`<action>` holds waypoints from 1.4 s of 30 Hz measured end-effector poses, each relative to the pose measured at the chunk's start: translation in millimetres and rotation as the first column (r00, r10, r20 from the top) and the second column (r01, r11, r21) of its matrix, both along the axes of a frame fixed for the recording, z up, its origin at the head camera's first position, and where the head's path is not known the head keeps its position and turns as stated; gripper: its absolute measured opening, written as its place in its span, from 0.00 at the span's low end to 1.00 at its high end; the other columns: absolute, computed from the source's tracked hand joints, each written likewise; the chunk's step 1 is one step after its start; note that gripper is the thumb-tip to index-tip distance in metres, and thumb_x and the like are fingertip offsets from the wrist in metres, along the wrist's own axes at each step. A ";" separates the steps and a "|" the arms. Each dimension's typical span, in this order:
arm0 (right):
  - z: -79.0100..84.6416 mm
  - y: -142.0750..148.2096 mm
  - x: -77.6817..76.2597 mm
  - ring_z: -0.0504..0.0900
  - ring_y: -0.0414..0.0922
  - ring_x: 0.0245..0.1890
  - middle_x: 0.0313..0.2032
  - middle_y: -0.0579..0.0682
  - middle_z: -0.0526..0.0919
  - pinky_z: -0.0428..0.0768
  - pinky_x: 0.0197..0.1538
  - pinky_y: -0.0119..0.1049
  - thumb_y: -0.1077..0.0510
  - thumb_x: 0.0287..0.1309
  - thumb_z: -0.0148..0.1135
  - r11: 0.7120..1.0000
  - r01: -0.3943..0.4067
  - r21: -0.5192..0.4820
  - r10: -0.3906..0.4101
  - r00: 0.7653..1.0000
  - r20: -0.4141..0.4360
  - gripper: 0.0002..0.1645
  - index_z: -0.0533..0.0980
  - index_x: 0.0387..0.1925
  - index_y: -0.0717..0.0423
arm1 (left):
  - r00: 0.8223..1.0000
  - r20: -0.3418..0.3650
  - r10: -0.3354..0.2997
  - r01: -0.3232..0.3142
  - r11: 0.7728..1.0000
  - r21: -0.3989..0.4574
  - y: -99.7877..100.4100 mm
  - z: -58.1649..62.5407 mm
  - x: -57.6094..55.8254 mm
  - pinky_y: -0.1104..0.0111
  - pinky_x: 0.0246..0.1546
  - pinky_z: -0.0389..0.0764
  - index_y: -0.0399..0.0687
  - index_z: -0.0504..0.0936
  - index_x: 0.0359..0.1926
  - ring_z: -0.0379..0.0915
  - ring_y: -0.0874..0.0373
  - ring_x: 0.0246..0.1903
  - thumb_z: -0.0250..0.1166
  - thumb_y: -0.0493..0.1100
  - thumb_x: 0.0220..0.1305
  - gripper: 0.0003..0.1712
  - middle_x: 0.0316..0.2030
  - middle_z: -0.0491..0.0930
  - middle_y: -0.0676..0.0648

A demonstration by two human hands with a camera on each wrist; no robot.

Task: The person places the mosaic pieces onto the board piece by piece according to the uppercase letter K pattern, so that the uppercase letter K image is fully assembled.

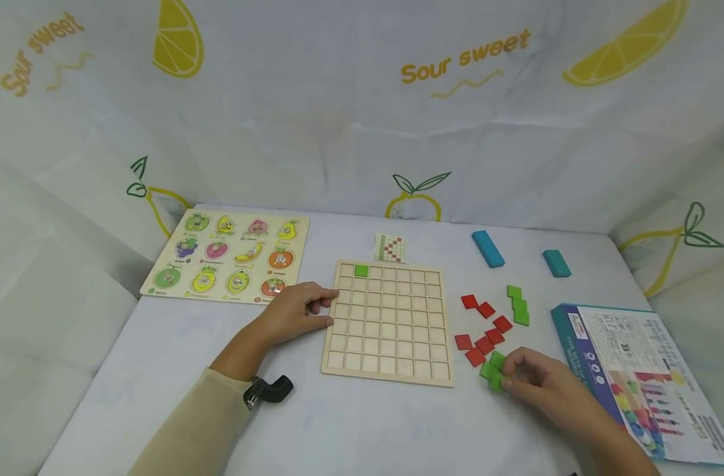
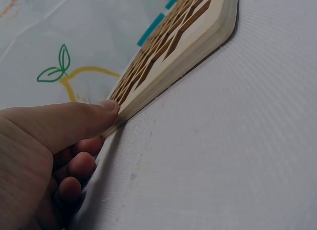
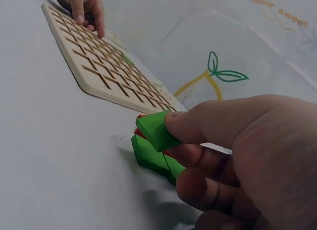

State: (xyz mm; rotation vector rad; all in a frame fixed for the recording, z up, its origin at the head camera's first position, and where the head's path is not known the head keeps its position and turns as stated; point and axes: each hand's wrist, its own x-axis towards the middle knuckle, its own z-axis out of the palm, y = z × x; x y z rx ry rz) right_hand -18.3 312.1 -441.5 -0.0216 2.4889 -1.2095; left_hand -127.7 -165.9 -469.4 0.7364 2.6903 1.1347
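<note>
In the head view, a wooden grid board (image 1: pixel 388 379) lies at mid-table with one green tile (image 1: pixel 361 270) in its top row. My left hand (image 1: pixel 293 309) touches the board's left edge, thumb and index finger apart along it; its other fingers are bent. Seen from the left wrist, the thumb (image 2: pixel 94 116) meets the wooden rim. My right hand (image 1: pixel 546 383) pinches a green square tile (image 3: pixel 157 130) between thumb and fingers, just over more green tiles (image 3: pixel 148 155). Several red tiles (image 1: pixel 484 345) lie between that hand and the board.
A patterned card (image 1: pixel 390 248) lies behind the board. Fruit puzzle board (image 1: pixel 219 259) at back left. Two blue blocks (image 1: pixel 488 249) stand back right, above a row of green tiles (image 1: pixel 519 305). A printed box (image 1: pixel 641 383) lies at the far right. A white cloth (image 1: pixel 338 152) hangs behind.
</note>
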 end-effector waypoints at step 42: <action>20.2 -109.3 -131.6 0.79 0.53 0.37 0.38 0.56 0.82 0.80 0.40 0.39 0.56 0.71 0.69 0.981 -0.081 -0.179 0.070 0.995 -0.070 0.09 0.79 0.46 0.56 | 1.000 -0.020 -0.016 0.016 1.000 0.010 -0.7 -3.5 -1.3 0.70 0.37 0.76 0.49 0.85 0.67 0.73 0.64 0.36 0.80 0.43 0.64 0.30 0.41 0.80 0.59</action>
